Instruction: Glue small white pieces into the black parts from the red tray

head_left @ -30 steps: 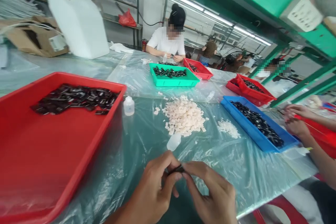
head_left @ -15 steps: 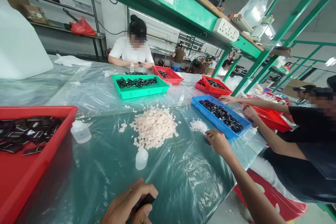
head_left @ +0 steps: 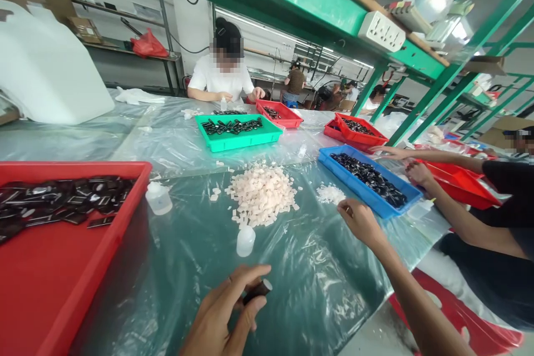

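My left hand, low in the view, is closed around a small dark piece with a pale, rounded end. Its index finger is stretched out above the piece while the thumb presses from below. Farther right, my right hand is at the edge of a little heap of tiny white bits. Thumb and fingertips are pinched together there, and whatever lies between them is hidden. A large pile of pale, flat little pieces lies between and beyond the hands. A small white plastic bottle stands in front of that pile.
At left stands a red tray of flat dark pieces, beside another small bottle. Beyond are a blue tray, a green tray and red trays. A co-worker sits opposite; another's arms reach in from the right.
My left index finger has lifted and straightened, exposing the piece's pale end. My right hand stays by the tiny white bits. The view has shifted left, and the co-worker opposite has spread their hands.
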Demonstrator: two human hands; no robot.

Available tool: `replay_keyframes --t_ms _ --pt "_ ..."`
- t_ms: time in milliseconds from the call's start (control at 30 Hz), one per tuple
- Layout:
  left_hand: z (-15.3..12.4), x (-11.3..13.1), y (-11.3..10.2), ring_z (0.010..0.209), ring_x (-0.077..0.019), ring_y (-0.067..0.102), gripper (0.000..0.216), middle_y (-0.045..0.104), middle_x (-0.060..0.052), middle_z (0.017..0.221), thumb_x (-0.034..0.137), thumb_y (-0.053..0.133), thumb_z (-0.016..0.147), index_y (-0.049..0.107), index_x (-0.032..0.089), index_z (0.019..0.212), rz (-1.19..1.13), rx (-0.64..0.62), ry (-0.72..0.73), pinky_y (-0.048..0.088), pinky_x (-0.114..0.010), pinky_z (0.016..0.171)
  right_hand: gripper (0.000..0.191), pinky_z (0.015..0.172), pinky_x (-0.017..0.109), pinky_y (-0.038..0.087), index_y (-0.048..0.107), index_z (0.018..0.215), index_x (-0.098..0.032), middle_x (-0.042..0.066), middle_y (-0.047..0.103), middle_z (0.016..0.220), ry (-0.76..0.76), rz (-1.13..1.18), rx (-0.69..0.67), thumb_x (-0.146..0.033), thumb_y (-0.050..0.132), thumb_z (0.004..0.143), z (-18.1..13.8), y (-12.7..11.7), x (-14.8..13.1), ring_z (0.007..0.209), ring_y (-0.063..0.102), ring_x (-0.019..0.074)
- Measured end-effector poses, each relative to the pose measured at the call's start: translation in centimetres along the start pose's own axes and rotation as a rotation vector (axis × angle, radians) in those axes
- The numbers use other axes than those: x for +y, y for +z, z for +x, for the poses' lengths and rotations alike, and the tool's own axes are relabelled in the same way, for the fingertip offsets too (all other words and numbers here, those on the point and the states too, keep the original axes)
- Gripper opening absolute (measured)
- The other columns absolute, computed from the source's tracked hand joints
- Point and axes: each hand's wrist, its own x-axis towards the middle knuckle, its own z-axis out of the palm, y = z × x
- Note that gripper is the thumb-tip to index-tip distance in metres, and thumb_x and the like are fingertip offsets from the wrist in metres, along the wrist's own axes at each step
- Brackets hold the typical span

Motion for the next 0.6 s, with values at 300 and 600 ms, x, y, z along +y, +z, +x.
replay_keyframes --t_ms 300,600 --pt "0.9 0.8 -0.8 0.064 -0.0118 0.066 0.016 0.069 0.003 0.094 0.025 0.055 0.102 0.065 0.035 0.110 0.096 -0.142 0.124 0.054 -0.020 0.062 0.041 0.049 0.022 0.037 0.057 0.092 -0.018 -0.006 0.043 0.070 -0.106 0.863 -0.640 -0.059 0.062 0.096 -11.2 5.8 -11.4 0.054 0.038 0.0065" --pt "0.8 1.1 -0.9 0.066 -0.0119 0.066 0.015 0.067 0.003 0.095 0.023 0.052 0.103 0.063 0.031 0.110 0.120 -0.182 0.119 0.053 -0.022 0.065 0.030 0.046 0.016 0.035 0.061 0.091 -0.017 -0.007 0.041 0.065 -0.035 1.174 -0.798 -0.045 0.071 0.094 -11.0 7.8 -11.7 0.053 0.033 0.0052"
